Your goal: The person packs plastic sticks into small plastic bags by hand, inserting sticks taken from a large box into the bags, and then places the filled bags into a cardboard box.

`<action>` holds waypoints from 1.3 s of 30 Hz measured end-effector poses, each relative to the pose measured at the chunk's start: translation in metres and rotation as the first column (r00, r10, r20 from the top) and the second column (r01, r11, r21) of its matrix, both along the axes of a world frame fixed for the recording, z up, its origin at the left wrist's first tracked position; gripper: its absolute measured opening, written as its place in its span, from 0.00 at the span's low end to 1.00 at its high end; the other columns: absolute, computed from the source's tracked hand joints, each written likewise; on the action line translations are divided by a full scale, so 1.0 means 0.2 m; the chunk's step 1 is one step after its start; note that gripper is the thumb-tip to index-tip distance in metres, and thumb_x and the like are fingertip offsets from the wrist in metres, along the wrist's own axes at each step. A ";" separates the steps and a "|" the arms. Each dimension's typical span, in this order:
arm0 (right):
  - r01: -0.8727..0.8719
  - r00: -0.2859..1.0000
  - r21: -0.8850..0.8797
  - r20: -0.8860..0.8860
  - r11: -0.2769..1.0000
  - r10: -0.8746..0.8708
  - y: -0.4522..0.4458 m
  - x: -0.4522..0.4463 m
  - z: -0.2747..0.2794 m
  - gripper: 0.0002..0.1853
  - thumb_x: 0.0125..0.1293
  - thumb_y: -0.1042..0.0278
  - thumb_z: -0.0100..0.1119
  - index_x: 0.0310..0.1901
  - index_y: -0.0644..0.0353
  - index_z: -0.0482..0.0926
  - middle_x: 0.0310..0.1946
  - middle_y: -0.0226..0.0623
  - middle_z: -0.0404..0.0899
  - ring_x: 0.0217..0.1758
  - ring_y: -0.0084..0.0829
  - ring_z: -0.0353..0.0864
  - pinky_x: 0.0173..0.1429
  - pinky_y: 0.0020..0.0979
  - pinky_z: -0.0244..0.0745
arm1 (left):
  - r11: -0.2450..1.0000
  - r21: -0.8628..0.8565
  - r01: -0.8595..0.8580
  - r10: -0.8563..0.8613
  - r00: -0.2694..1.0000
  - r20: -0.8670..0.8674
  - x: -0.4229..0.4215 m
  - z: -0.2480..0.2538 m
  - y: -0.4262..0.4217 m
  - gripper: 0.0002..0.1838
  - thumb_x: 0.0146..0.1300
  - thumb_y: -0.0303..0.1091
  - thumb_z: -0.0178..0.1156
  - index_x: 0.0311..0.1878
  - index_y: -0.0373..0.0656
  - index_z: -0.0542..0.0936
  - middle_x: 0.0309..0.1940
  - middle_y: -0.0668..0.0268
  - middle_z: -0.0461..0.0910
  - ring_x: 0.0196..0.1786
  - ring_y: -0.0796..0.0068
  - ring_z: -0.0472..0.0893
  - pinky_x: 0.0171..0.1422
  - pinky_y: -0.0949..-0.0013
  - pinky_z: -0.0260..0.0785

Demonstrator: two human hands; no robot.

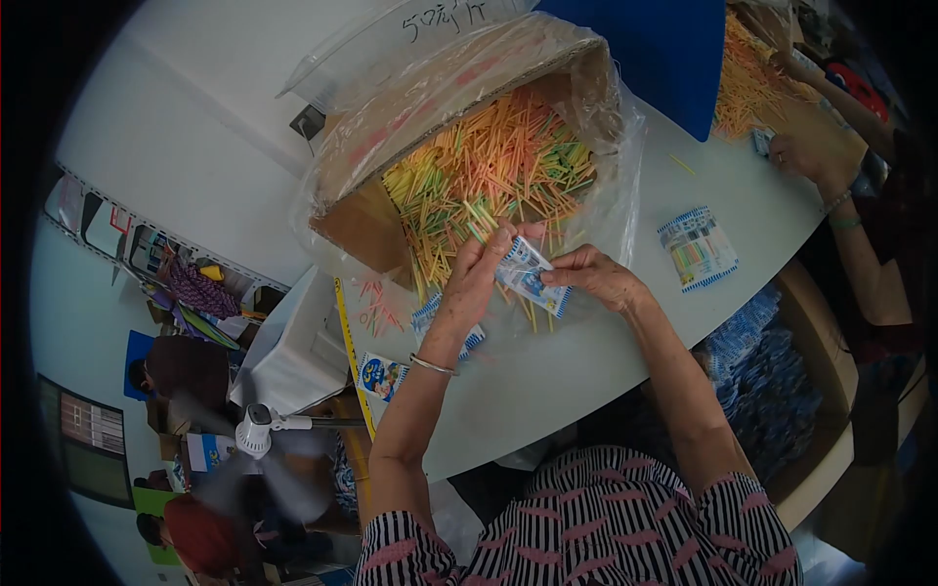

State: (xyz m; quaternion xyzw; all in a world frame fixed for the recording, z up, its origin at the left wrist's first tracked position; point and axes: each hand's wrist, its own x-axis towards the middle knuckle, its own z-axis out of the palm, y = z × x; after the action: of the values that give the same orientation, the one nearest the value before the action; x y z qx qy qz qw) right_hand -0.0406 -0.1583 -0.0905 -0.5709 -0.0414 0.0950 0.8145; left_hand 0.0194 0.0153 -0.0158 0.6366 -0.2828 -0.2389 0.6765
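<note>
My left hand (481,269) pinches a few thin coloured sticks (479,221) and the upper edge of a small blue-and-white packet (531,276). On the packet's right side, my right hand (596,277) grips it between thumb and fingers. Both hands are over the near edge of a plastic-lined cardboard box (362,230) heaped with yellow, orange, pink and green sticks (508,146). Beneath my left forearm lies another blue-and-white packet (467,337), partly hidden. A blue packet with a yellow logo (381,376) rests at the table's left edge.
A filled packet (698,249) lies on the white table (586,361) at the right. Loose pink pieces (379,308) are left of the box. A co-worker's hands (796,156) are beside another stick pile (747,83). Many packets fill a carton (767,376) below. A fan (256,435) stands lower left.
</note>
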 end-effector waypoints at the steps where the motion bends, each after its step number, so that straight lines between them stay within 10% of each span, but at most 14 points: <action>1: 0.001 1.000 0.000 0.001 1.000 -0.001 0.00 0.00 0.00 0.15 0.54 0.65 0.67 0.41 0.66 0.82 0.33 0.33 0.83 0.35 0.19 0.78 0.43 0.20 0.70 | 1.000 0.006 0.008 -0.008 1.000 0.008 0.00 0.00 0.00 0.14 0.71 0.43 0.43 0.40 0.42 0.72 0.48 0.57 0.77 0.46 0.77 0.77 0.52 0.69 0.69; 23: 0.004 0.999 -0.034 0.036 0.999 -0.003 0.00 0.00 -0.02 0.14 0.56 0.65 0.66 0.41 0.65 0.83 0.33 0.32 0.83 0.35 0.17 0.77 0.43 0.20 0.69 | 0.997 -0.068 0.044 -0.029 0.976 0.216 0.00 -0.06 0.04 0.14 0.71 0.35 0.43 0.54 0.38 0.66 0.55 0.56 0.72 0.58 0.70 0.70 0.61 0.70 0.62; 29: 0.027 0.998 -0.003 0.049 1.000 -0.027 0.01 0.00 0.01 0.15 0.57 0.65 0.65 0.43 0.65 0.81 0.35 0.32 0.83 0.37 0.17 0.78 0.46 0.20 0.70 | 0.999 0.033 -0.042 0.032 0.964 0.264 0.01 -0.03 0.04 0.17 0.71 0.36 0.44 0.59 0.39 0.65 0.51 0.60 0.74 0.53 0.74 0.72 0.57 0.71 0.66; 31: 0.023 0.998 0.018 0.061 1.000 -0.024 0.00 0.00 -0.01 0.16 0.57 0.65 0.65 0.44 0.65 0.81 0.36 0.33 0.83 0.38 0.18 0.78 0.46 0.20 0.70 | 0.905 0.413 -0.100 -0.185 0.783 0.594 0.03 -0.04 0.05 0.18 0.70 0.32 0.45 0.61 0.39 0.65 0.47 0.63 0.75 0.50 0.77 0.73 0.54 0.73 0.66; 39: -0.027 0.998 -0.093 0.048 0.995 0.032 0.00 -0.03 0.04 0.13 0.59 0.68 0.62 0.45 0.64 0.81 0.35 0.28 0.82 0.37 0.15 0.76 0.45 0.19 0.69 | 0.978 0.208 -0.020 -0.079 0.886 0.457 0.02 -0.07 0.02 0.17 0.65 0.30 0.54 0.56 0.37 0.70 0.44 0.64 0.76 0.45 0.75 0.75 0.52 0.74 0.66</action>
State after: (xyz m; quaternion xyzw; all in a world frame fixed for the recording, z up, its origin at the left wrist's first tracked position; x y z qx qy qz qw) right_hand -0.0459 -0.1579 -0.0822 -0.6093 -0.0653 0.0947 0.7846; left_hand 0.0226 0.0185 -0.0296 0.7375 -0.4193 -0.1188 0.5159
